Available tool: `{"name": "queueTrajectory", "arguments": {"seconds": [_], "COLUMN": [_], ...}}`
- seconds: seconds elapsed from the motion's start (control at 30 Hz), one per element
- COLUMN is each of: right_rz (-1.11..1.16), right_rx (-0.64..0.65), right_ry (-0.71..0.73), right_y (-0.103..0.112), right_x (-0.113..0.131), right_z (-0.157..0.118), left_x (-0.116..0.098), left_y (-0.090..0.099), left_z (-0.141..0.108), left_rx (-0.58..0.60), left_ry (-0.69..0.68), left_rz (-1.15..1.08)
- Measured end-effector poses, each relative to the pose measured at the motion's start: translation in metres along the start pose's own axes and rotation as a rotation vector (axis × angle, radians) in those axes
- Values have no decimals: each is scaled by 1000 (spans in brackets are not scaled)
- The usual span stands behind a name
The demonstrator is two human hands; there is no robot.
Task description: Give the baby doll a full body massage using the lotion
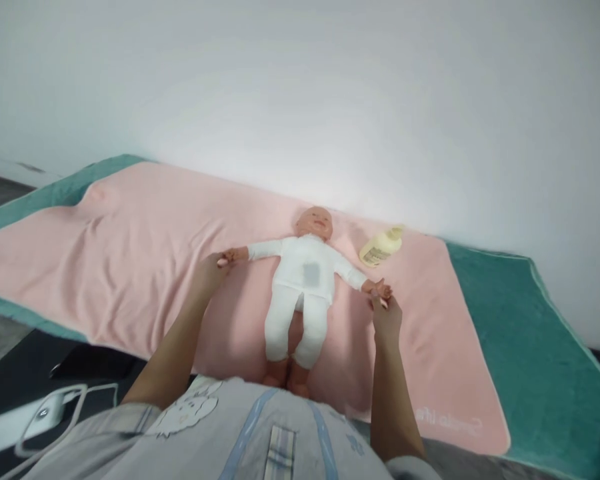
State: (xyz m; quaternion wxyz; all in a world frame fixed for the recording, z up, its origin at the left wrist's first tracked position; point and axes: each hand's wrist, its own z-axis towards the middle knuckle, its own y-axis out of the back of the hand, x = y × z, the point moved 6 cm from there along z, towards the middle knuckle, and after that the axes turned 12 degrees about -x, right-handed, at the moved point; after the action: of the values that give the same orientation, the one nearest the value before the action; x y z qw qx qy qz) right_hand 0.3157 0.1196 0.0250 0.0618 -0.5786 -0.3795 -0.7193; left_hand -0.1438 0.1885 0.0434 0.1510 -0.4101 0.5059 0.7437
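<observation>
A baby doll (307, 273) in a white top and white trousers lies on its back, arms stretched out to both sides, on a pink blanket (145, 247). At the doll's hand on the left, my left hand (214, 270) is closed, pinching it between thumb and fingers. On the other side my right hand (387, 312) grips the doll's other hand in the same way. A pale yellow bottle (381, 247) with a pump-like top lies tilted beyond my right hand, near the doll's shoulder. The doll's bare feet are partly hidden by my clothing.
Under the pink blanket a green cloth (510, 313) sticks out on both sides. A white wall (300, 100) rises right behind. At the lower left are a black surface (17, 363), a dark flat object (93, 361) and a white device (25, 423) with a cable.
</observation>
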Motion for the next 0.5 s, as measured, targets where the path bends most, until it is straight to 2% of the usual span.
{"name": "queueTrajectory", "arguments": {"seconds": [0.07, 0.1, 0.2, 0.3, 0.4, 0.5], "right_rz": [-15, -13, -8, 19, 49, 83], "right_rx": [23, 8, -36, -22, 6, 57], "right_ry": [48, 125, 307, 458, 585, 676], "right_y": [-2, -2, -6, -15, -26, -40], "right_x": [13, 22, 47, 69, 85, 94], "right_z": [-6, -10, -25, -44, -62, -79], "left_x": [-9, -16, -46, -75, -103, -114], "left_y": [2, 3, 1, -14, -34, -56], "left_z": [-4, -7, -16, -31, -52, -73], "left_rx": [11, 19, 34, 86, 81, 91], "left_ry": [-3, -19, -161, -289, -537, -727], "left_rz": [52, 61, 20, -69, -211, -218]}}
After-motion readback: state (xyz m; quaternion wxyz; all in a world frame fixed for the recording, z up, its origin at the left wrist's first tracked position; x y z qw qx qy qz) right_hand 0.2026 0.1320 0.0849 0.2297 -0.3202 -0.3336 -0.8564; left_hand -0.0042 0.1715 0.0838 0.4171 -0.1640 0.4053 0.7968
